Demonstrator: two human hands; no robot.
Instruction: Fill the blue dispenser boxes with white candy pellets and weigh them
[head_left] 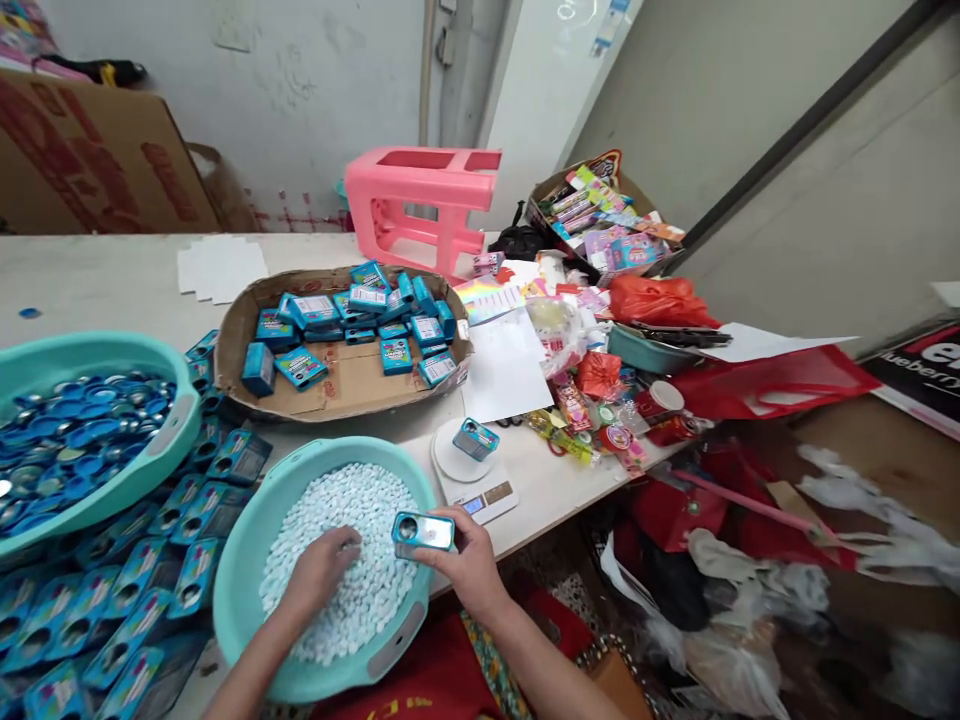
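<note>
A turquoise basin (234, 560) holds a heap of small pale candies (360, 500). My left hand (322, 572) is down among them, its fingers curled together on some of them. The fingertips are partly hidden. Over the basin's right side, my right hand (466, 562) grips a small blue and silver tin (424, 533) between thumb and fingers. The round dark hole in its top faces up. Just beyond, another blue tin (476, 439) lies on a white kitchen scale (454, 466).
Rows of blue tins (135, 580) stand at left. A second turquoise basin (180, 425) holds blue lids (82, 430). A cardboard tray (345, 385) contains several blue boxes. Behind are a pink stool (424, 185) and a box of packets (600, 220); wrappers clutter the table's right.
</note>
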